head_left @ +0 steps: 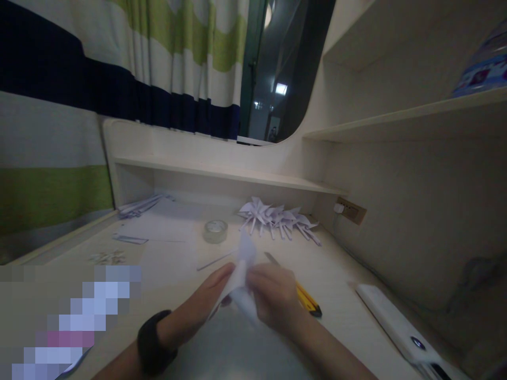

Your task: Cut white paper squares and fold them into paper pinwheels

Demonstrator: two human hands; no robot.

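The folded sheet of white paper [241,279] sits directly between the two hands, above the near part of the desk [348,316], and everything else is best placed from it. The left hand [206,301], with a dark band [154,343] on its wrist, pinches the paper's lower left edge with fingers closed on it; the right hand [275,298] grips the right side, its fingers curled over the fold. Both hands are clamped on the same piece and nearly touching, so neither is nearer than the other. The paper's long axis runs up and away from the person, its pointed tip rising above the knuckles toward the back of the desk while its broader end hangs down between the wrists. Just right of the paper, partly hidden under the right hand, a yellow utility knife [304,298] lies on the desk, its blade end pointing back and left. Behind the paper and a little left stands a roll of clear tape [216,231]; behind and right lies a heap of finished paper pinwheels [277,217] with thin sticks. A single thin stick [216,260] lies near the paper's tip, to the left. Far right of the paper rests a long white device [396,324].
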